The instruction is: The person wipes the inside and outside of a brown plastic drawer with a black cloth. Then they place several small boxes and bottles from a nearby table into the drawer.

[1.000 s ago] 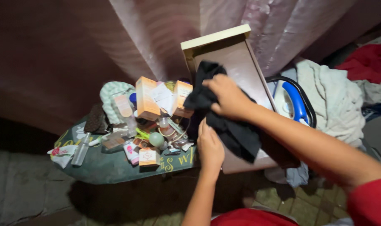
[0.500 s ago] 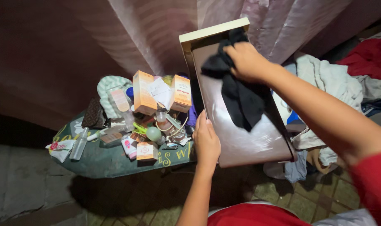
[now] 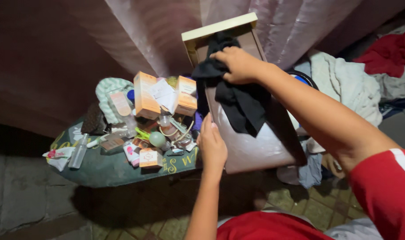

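My right hand point(image 3: 238, 64) presses a black cloth point(image 3: 238, 100) against the inner bottom of a tilted drawer point(image 3: 260, 146) with a cream front edge. The cloth hangs down over the shiny brown panel. My left hand point(image 3: 212, 146) grips the drawer's left side wall near its lower end. Both arms reach forward from a red garment with a white stripe on the right sleeve.
A dark green mat point(image 3: 109, 169) on the floor holds orange boxes point(image 3: 144, 95), a clear bottle point(image 3: 78, 151), a pale green ball point(image 3: 157, 139), tubes and several small packets. A pink curtain point(image 3: 158, 35) hangs behind. Heaped clothes point(image 3: 344, 84) and a blue iron handle point(image 3: 302, 80) lie right.
My right hand drew the black cloth from the drawer's far end a little down and left across the panel. The drawer and the whole view shifted slightly left.
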